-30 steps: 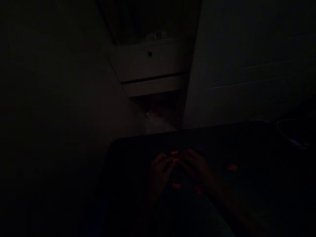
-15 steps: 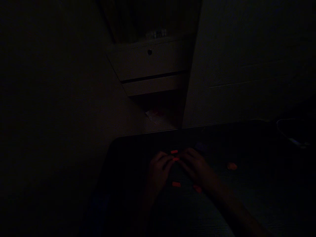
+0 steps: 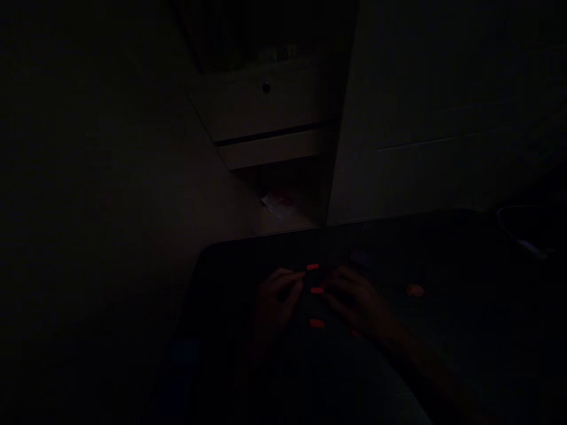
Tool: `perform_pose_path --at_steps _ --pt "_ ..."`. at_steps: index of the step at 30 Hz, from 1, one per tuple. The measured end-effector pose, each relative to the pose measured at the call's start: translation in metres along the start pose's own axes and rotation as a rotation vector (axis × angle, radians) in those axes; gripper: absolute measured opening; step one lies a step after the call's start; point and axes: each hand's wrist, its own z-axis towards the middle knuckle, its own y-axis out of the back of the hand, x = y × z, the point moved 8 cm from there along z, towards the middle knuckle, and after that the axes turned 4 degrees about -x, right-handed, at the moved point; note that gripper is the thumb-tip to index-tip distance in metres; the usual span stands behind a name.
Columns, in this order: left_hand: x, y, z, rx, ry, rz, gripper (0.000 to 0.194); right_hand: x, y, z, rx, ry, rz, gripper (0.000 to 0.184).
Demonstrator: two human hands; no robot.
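The scene is very dark. My right hand (image 3: 352, 295) pinches the right end of a small orange-red bar (image 3: 316, 290) between thumb and fingertips. To the left, my left hand (image 3: 281, 292) is apart from that bar, its thumb and forefinger stretched out with a small gap between them and nothing visible inside. A similar orange-red bar (image 3: 312, 267) lies just beyond the hands, and another short bar (image 3: 317, 323) lies nearer on the dark tabletop (image 3: 345, 378). Beneath my right wrist, a reddish piece (image 3: 355, 334) is mostly hidden.
An orange lump (image 3: 415, 290) sits on the table to the right. A dim purplish thing (image 3: 359, 258) is behind my right hand. A pale cable (image 3: 509, 233) curves at the far right. Past the table stands a cabinet with a drawer (image 3: 270, 112) and papers (image 3: 279, 203) on a low shelf.
My left hand has let go of the middle bar and drawn back to the left. The bar stays at my right fingertips. The view has shifted slightly and grown darker.
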Motion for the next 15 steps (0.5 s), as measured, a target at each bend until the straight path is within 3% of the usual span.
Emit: perform_pose_path --at_steps 5,15 --pt "-0.003 0.008 -0.02 -0.001 0.025 0.089 0.016 0.008 0.002 -0.014 0.08 0.018 -0.047 0.014" --pt "-0.008 0.005 -0.049 0.055 0.004 0.183 0.017 0.003 -0.005 -0.018 0.152 0.021 -0.118 0.016"
